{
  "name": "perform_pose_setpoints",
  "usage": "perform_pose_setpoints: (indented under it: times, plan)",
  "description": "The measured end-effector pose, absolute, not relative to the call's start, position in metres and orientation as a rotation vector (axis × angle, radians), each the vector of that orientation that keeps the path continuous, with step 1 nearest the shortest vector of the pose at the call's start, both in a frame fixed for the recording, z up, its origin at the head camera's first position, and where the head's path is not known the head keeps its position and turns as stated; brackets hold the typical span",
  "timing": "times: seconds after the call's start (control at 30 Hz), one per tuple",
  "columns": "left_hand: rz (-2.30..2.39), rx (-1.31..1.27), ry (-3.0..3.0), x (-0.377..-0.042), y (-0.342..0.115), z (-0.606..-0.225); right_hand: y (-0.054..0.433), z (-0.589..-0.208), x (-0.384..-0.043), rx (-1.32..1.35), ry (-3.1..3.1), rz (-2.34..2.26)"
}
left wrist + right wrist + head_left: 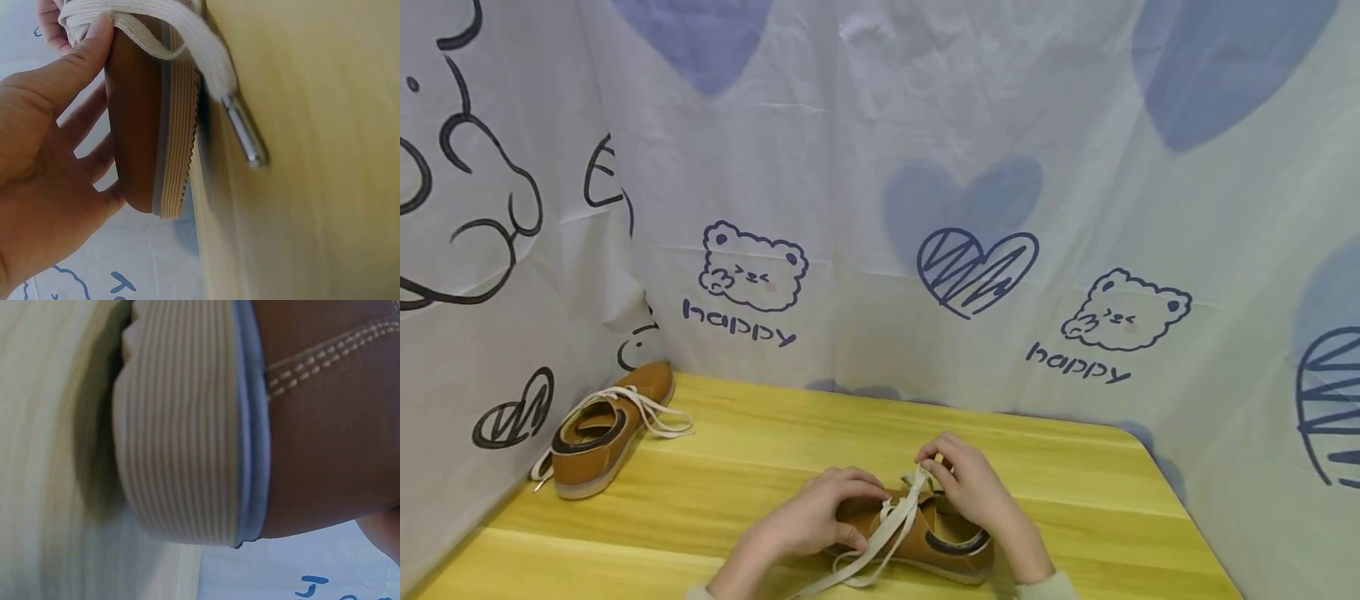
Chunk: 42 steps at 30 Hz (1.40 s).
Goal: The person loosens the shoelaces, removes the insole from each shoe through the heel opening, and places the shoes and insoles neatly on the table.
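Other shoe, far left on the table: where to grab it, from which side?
Probably the heel collar of the left shoe, pinched from above on the near side: the heel is its near end and the opening faces up, so a thumb should fit inside. Avoid the left, where the hanging cloth is close, and keep off the laces, which trail to both sides.

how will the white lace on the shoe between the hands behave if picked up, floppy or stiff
The lace is probably floppy, as it bends and loops over the brown shoe. Its silvery tip is likely stiff, being straight. The woven surface suggests it may not slip much.
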State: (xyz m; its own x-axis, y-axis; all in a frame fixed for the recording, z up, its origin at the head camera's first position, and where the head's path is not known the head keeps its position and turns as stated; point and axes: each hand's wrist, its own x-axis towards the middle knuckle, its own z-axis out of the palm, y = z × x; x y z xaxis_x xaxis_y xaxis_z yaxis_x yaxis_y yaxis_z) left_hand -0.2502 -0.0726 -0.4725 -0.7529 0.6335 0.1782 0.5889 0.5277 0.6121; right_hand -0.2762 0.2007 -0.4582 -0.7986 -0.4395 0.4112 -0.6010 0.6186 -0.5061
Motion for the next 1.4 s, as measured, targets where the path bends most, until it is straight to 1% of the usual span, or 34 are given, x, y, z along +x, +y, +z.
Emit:
perform_pose_setpoints:
  times: [0.2,0.6,1.4]
  plan:
    - [1.055,1.080,2.671,-0.250,-0.073,-0.469,0.201,-0.460,-0.278,0.847,-2.526,0.936]
    - [1.040,1.081,2.656,-0.252,-0.074,-0.468,0.201,-0.455,-0.277,0.716,-2.550,0.925]
    - [0.990,1.076,2.725,-0.247,-0.072,-0.466,0.209,-0.450,-0.277,0.597,-2.508,0.915]
